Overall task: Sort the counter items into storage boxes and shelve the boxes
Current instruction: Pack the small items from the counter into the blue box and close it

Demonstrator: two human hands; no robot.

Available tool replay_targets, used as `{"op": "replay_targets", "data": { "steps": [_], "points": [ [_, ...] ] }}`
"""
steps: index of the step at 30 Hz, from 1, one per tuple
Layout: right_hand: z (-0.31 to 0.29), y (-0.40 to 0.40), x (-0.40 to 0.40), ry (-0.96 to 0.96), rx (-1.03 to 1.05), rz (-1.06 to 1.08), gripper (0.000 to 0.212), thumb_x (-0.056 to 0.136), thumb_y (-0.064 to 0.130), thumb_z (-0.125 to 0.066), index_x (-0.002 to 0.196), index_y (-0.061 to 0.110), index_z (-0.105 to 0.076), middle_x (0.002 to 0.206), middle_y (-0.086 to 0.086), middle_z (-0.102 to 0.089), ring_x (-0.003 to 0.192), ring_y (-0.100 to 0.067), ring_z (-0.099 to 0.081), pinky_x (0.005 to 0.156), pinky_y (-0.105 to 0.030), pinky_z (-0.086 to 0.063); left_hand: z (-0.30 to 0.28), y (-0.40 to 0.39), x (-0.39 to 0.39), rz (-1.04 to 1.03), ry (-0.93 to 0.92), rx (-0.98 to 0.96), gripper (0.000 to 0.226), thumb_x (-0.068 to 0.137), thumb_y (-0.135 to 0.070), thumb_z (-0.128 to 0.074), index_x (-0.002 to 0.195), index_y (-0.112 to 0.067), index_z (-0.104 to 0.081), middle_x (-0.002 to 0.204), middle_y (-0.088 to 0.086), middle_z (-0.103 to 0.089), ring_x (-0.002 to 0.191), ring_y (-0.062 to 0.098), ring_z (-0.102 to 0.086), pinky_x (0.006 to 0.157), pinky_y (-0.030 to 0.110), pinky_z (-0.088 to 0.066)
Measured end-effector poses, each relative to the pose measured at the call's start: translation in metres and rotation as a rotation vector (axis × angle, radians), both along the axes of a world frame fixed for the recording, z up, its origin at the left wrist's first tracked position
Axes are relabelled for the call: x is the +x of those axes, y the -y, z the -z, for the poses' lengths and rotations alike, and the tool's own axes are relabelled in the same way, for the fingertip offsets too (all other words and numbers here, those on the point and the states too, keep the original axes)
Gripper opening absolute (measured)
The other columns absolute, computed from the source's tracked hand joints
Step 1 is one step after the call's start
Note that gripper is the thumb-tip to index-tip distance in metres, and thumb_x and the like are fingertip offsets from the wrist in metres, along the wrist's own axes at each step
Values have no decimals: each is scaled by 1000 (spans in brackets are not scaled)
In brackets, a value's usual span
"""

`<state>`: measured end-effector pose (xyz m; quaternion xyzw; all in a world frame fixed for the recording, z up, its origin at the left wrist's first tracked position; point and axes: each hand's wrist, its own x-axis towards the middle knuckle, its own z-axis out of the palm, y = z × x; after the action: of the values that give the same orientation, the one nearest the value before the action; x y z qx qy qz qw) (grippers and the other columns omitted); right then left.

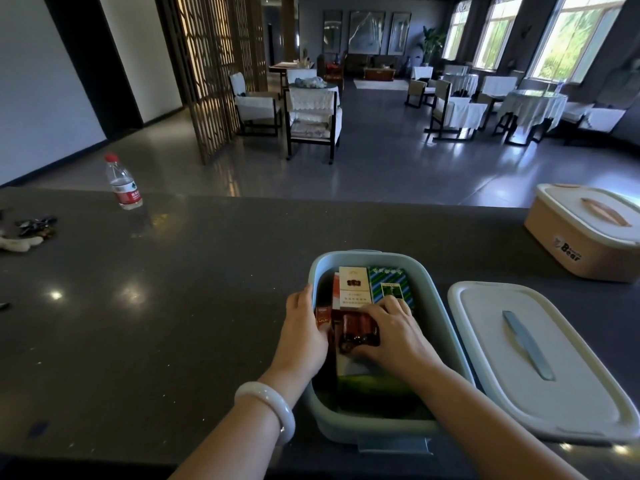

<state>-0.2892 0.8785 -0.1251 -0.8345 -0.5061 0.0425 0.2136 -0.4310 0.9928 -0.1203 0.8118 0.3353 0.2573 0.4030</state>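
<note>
The counter (173,289) fills the foreground, dark and speckled, catching spots of ceiling light. On it, right in front of the person, sits the blue box (440,306), open, with packs inside. Just to its right lies its lid (491,375), flat on the counter, grey handle strip facing up. Further back at the right edge sits the beige box (568,251), lid on.

Inside the blue box: a green pack (367,382) lying flat at the near end, a white pack (353,284) and a green striped pack (389,278) side by side at the far end, and a dark red pack (358,327) in the middle.

Now the hands. The left hand (303,337) is at the box's left wall, thumb up along the rim, fingers dipping inside beside a small red pack (322,317); whether they actually clamp it, I cannot tell. The right hand (394,336) is down inside the box, fingers curled over the dark red pack, thumb at its near side, gripping it. A white bangle (266,407) rides the left wrist.

Away on the left, a water bottle (123,183) with a red cap stands upright near the counter's far edge, and a bunch of keys (33,225) lies near the left edge.
</note>
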Motion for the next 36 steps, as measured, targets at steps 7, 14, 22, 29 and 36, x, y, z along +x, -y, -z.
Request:
{"op": "replay_targets", "data": {
  "steps": [7, 14, 22, 29, 36],
  "points": [
    [0, -2, -2, 8, 20, 39, 72, 65, 56, -76, 124, 27, -46, 114, 13, -39, 112, -10, -36, 100, -36, -42, 1, -1, -1, -3, -9, -3, 61, 93, -16, -60, 145, -27, -30, 134, -7, -35, 98, -1, -47, 64, 3, -39],
    [-4, -1, -3, -7, 14, 50, 69, 66, 54, -78, 122, 27, -47, 114, 12, -38, 110, -9, -36, 99, -35, -43, 0, -1, -1, 0, -7, -7, 59, 92, -17, -61, 142, -30, -32, 125, -14, -34, 86, -11, -46, 60, 0, -40],
    [-9, 2, -6, -37, 31, 66, 70, 68, 62, -72, 122, 27, -47, 117, 11, -41, 111, -9, -36, 100, -34, -41, 2, -3, 0, 9, -27, 1, 60, 92, -21, -61, 143, -30, -30, 122, -16, -32, 86, -11, -46, 62, -5, -37],
    [-26, -14, -7, -25, 61, 36, 55, 84, 47, -64, 129, 22, -46, 124, 8, -42, 123, -13, -34, 103, -35, -39, -12, -16, -6, 72, -101, 98, 45, 91, -36, -60, 132, -29, -42, 121, -13, -37, 88, -4, -50, 63, 10, -40],
    [-61, -87, -39, 40, 70, -218, 46, 90, 39, -61, 131, 24, -48, 129, 5, -43, 125, -15, -36, 104, -33, -35, -31, -66, -64, -103, -460, 439, 52, 94, -37, -54, 141, -19, -40, 140, 3, -38, 127, 22, -43, 104, 38, -38]
  ]
}}
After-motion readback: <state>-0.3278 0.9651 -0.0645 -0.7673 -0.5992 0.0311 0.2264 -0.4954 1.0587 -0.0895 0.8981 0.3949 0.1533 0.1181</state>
